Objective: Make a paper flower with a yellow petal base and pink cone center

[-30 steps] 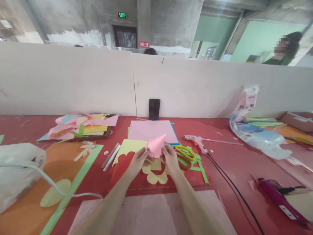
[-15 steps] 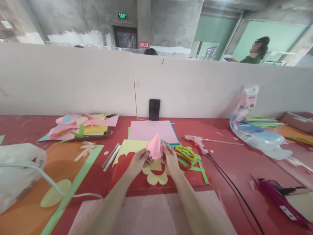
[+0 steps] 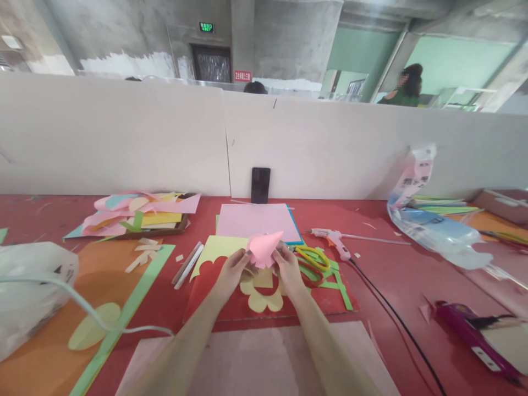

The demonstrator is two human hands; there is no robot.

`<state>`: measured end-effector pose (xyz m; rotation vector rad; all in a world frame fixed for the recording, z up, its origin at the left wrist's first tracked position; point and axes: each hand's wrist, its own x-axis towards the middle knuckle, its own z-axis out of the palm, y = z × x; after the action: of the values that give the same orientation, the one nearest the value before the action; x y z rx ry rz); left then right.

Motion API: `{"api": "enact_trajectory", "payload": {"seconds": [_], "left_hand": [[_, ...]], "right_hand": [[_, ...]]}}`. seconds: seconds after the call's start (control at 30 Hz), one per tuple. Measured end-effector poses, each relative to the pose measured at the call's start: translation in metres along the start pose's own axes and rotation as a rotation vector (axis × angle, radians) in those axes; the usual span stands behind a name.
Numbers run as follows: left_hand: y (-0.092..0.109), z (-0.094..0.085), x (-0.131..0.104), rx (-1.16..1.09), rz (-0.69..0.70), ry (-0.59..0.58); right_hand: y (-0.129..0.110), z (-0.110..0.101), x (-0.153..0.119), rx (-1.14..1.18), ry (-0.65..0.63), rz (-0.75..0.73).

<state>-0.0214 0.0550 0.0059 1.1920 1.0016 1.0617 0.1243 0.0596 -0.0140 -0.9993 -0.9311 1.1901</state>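
Note:
Between my two hands is a pink paper cone (image 3: 264, 248), its point tilted to the right. My left hand (image 3: 233, 270) pinches its left edge, fingers closed. On the opposite edge, my right hand (image 3: 287, 267) also grips the paper. Beneath the cone lies a yellow scalloped paper flower (image 3: 265, 303) on a red sheet (image 3: 214, 301); the cone and hands hide part of the flower. Scissors with yellow handles (image 3: 315, 257) lie just right of my right hand, next to a red-brown looped handle (image 3: 312, 276) and green paper strips (image 3: 341, 289).
A pink glue gun (image 3: 336, 240) with a black cord lies to the right. Two pens (image 3: 188, 265) lie left. A phone (image 3: 260, 185) leans against the white partition (image 3: 144, 137). Paper scraps (image 3: 138, 212) fill a tray. A purple power strip (image 3: 474, 338) sits at lower right.
The cone's tip has swung from pointing straight up to leaning right. My hands have stayed in nearly the same place. Beyond the partition, the person in green has moved left.

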Motion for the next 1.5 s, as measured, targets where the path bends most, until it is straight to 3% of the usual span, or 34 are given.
{"api": "enact_trajectory", "payload": {"seconds": [0.27, 0.6, 0.93, 1.5], "left_hand": [[0.001, -0.001, 0.000, -0.061, 0.014, 0.054], [-0.001, -0.002, 0.001, -0.025, 0.028, 0.074], [0.005, 0.001, -0.002, -0.009, 0.017, 0.046], [0.005, 0.002, -0.002, -0.044, 0.002, 0.047]], "right_hand": [[-0.010, 0.005, -0.004, -0.039, -0.018, 0.006], [-0.002, -0.003, -0.003, -0.053, -0.001, 0.024], [-0.001, -0.002, -0.003, -0.106, -0.032, -0.041], [-0.001, -0.002, -0.003, -0.115, -0.051, -0.025]]}}
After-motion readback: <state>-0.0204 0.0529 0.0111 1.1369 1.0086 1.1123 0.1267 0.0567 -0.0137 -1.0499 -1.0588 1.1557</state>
